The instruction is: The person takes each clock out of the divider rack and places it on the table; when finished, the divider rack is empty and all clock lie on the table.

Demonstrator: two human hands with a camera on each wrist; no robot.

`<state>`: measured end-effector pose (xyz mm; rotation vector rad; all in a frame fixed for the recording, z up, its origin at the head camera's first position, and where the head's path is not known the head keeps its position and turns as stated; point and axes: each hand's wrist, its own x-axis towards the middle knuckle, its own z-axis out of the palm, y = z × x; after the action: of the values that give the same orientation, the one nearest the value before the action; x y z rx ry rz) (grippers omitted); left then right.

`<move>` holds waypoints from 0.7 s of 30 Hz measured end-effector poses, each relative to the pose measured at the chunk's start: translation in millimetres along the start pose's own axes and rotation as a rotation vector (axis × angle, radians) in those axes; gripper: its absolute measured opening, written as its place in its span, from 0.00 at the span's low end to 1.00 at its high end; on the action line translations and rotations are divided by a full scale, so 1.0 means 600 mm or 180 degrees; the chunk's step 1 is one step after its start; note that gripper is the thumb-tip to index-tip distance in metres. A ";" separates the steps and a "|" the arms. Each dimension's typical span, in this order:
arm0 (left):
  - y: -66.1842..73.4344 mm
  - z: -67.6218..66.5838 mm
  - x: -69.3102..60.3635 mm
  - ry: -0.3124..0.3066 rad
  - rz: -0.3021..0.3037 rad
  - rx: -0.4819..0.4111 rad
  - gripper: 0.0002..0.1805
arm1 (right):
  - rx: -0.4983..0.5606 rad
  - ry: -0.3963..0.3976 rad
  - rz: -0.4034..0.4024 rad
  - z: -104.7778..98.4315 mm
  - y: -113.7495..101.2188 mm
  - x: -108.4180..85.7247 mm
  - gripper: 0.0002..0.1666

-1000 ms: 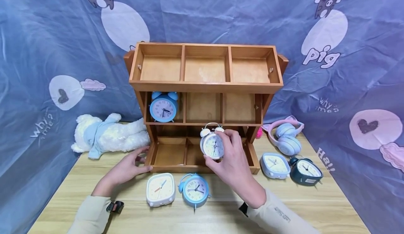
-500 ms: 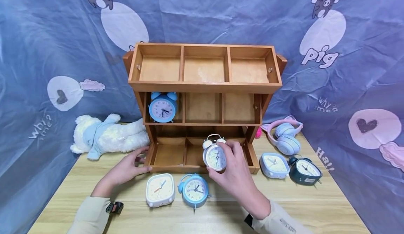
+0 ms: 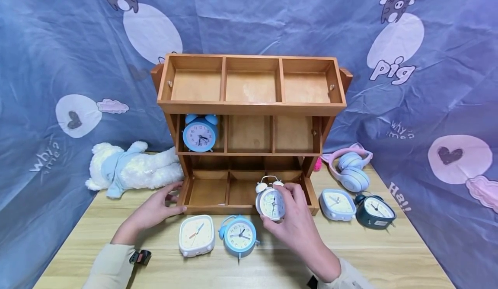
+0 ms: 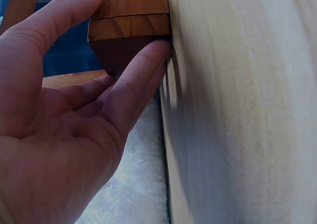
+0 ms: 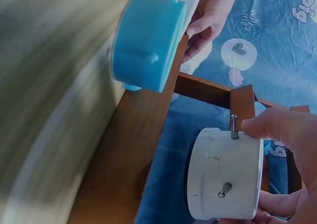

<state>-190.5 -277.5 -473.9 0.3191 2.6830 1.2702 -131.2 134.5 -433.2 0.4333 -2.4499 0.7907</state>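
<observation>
My right hand (image 3: 297, 222) pinches a white twin-bell alarm clock (image 3: 272, 203) by its rim, its dial facing me, in front of the bottom tier's right part. The right wrist view shows the white clock's side (image 5: 225, 174) with metal legs between thumb and fingers. My left hand (image 3: 157, 207) holds the lower left corner of the wooden tiered shelf (image 3: 249, 108); in the left wrist view, thumb and fingers lie on either side of that wooden corner (image 4: 130, 26). A blue twin-bell clock (image 3: 200, 136) stands in the middle tier's left compartment.
On the table before the shelf are a white square clock (image 3: 197, 236) and a light-blue round clock (image 3: 239, 236). At right lie a pale-blue square clock (image 3: 337, 204), a dark-green clock (image 3: 375, 211) and headphones (image 3: 352, 168). A white plush bear (image 3: 132, 168) lies at left.
My right hand has brought the white twin-bell clock down and slightly to the right, from inside the bottom tier's area to near its front edge. The left hand stays on the shelf corner.
</observation>
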 end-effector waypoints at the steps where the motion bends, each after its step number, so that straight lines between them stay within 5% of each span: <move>1: 0.000 0.000 0.000 -0.0006 -0.0003 -0.0022 0.51 | 0.0002 -0.0017 0.0017 0.000 0.000 -0.003 0.48; 21: -0.003 0.000 -0.002 -0.0039 0.0060 -0.0053 0.51 | -0.0082 -0.0386 0.0190 0.006 0.006 -0.050 0.48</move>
<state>-189.6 -278.8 -475.5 0.3499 2.6641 1.2907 -109.8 139.2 -454.5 0.4111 -2.5932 0.7771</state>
